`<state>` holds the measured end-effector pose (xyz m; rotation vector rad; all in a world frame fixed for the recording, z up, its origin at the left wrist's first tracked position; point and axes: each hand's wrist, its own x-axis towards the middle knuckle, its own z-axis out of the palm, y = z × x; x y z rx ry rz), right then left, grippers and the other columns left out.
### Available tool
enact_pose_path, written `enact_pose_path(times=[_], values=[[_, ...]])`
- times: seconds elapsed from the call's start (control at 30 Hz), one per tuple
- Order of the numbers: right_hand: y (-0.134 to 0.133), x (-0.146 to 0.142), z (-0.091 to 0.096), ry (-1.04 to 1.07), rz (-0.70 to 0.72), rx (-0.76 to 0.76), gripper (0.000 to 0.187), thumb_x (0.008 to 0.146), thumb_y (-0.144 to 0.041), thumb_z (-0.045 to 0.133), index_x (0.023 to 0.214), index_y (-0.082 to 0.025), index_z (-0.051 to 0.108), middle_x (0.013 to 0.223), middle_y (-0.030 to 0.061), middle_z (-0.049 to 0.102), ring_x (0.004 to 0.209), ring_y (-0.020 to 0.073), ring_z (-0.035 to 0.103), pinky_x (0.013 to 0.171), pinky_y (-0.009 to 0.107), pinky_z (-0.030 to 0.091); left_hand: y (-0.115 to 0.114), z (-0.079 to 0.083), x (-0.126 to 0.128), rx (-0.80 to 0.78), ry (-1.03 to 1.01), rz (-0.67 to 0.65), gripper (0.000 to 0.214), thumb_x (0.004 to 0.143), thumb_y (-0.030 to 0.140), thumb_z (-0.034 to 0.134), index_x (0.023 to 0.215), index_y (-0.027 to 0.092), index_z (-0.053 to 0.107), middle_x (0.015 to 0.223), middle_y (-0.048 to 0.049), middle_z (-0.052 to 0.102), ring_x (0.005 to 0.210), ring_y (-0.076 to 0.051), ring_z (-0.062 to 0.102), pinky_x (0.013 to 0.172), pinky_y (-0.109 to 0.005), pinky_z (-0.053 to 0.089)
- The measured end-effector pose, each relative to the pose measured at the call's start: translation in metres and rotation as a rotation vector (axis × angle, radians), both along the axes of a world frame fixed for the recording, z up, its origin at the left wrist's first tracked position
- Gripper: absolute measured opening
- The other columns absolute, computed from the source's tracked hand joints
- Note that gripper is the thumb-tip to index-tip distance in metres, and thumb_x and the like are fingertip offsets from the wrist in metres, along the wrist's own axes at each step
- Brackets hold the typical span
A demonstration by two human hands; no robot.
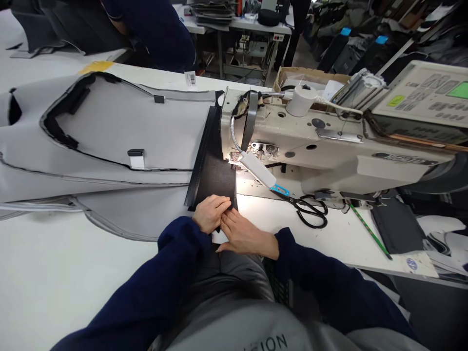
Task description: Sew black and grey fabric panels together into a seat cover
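My left hand (pixel 211 213) is closed on the near end of a black fabric strip (pixel 217 173), its fingers bent over the edge. Right beside it, my right hand (pixel 244 231) presses on the same end, fingers together and thumb apart; what lies beneath its fingers is hidden. The strip runs away from me under the lit needle area of a sewing machine (pixel 310 141). Along its left side is a ribbed black edging (pixel 200 156), joined to a large grey padded cover (pixel 157 126) with black-bound seams spread out to the left.
Black-handled scissors (pixel 310 210) lie below the machine arm, near a white lamp (pixel 258 169). A green pencil (pixel 370 231) rests farther right on the white table (pixel 288 217). A control panel (pixel 426 95) stands at the right. Across the table is another person's dark sleeve (pixel 161 34).
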<state>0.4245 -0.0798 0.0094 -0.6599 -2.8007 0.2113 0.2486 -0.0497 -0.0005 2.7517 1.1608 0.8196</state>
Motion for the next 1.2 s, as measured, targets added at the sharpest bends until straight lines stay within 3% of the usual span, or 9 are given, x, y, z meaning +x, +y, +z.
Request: enact_pose_path(times=[0.13, 0.37, 0.7, 0.93, 1.03, 1.13, 1.2], values=[[0.012, -0.006, -0.004, -0.010, -0.038, -0.039, 0.077, 0.088, -0.063, 0.041, 0.122, 0.005, 0.051, 0.121, 0.0294, 0.054, 0.121, 0.0374, 0.045, 0.099, 0.055, 0.038, 0.015, 0.002, 0.001, 0.028, 0.074, -0.040, 0.031, 0.079, 0.009, 0.047, 0.102, 0.015, 0.066, 0.106, -0.0064, 0.069, 0.090, -0.019, 0.060, 0.079, -0.031, 0.051], [0.031, -0.016, -0.004, -0.031, -0.090, -0.050, 0.065, 0.087, -0.058, 0.050, 0.111, 0.002, 0.059, 0.108, 0.0235, 0.060, 0.107, 0.0348, 0.054, 0.095, 0.050, 0.042, 0.041, 0.009, -0.004, -0.118, 0.232, -0.044, 0.036, 0.077, 0.011, 0.047, 0.106, 0.019, 0.067, 0.111, -0.0035, 0.069, 0.093, -0.018, 0.060, 0.080, -0.029, 0.050], [0.063, -0.021, -0.008, -0.065, -0.150, 0.002, 0.057, 0.090, -0.054, 0.047, 0.098, 0.000, 0.064, 0.093, 0.0212, 0.062, 0.095, 0.0314, 0.056, 0.084, 0.045, 0.047, 0.079, 0.007, -0.003, -0.110, 0.276, -0.091, 0.036, 0.081, 0.015, 0.044, 0.109, 0.018, 0.067, 0.113, -0.0047, 0.067, 0.096, -0.020, 0.057, 0.082, -0.031, 0.049], [0.088, -0.022, -0.009, 0.006, -0.195, -0.014, 0.054, 0.088, -0.053, 0.051, 0.097, -0.001, 0.065, 0.094, 0.0202, 0.063, 0.096, 0.0303, 0.056, 0.088, 0.042, 0.045, 0.111, 0.014, 0.004, -0.159, 0.276, -0.077, 0.035, 0.087, 0.020, 0.042, 0.110, 0.015, 0.067, 0.116, -0.0071, 0.066, 0.101, -0.021, 0.058, 0.085, -0.033, 0.050], [0.081, -0.008, -0.006, 0.090, -0.177, -0.008, 0.041, 0.091, -0.045, 0.052, 0.099, -0.007, 0.064, 0.100, 0.0172, 0.064, 0.100, 0.0266, 0.056, 0.094, 0.040, 0.042, 0.096, 0.029, 0.006, -0.178, 0.205, -0.110, 0.036, 0.090, 0.023, 0.038, 0.105, 0.015, 0.069, 0.112, -0.0086, 0.067, 0.101, -0.023, 0.059, 0.088, -0.037, 0.049], [0.062, 0.024, 0.000, 0.166, -0.217, -0.015, 0.025, 0.097, -0.029, 0.043, 0.098, -0.014, 0.063, 0.099, 0.0103, 0.066, 0.097, 0.0201, 0.057, 0.096, 0.038, 0.038, 0.042, 0.051, 0.000, -0.242, 0.104, -0.341, 0.029, 0.092, 0.034, 0.043, 0.101, 0.024, 0.069, 0.110, -0.0045, 0.067, 0.096, -0.019, 0.061, 0.088, -0.034, 0.050], [0.054, 0.052, 0.004, 0.185, -0.370, -0.013, 0.025, 0.097, -0.023, 0.039, 0.096, -0.016, 0.063, 0.095, 0.0076, 0.066, 0.091, 0.0179, 0.058, 0.092, 0.037, 0.038, 0.002, 0.061, -0.005, -0.228, -0.021, -0.226, 0.026, 0.093, 0.039, 0.045, 0.104, 0.027, 0.066, 0.114, -0.0049, 0.064, 0.096, -0.017, 0.060, 0.087, -0.032, 0.051]])
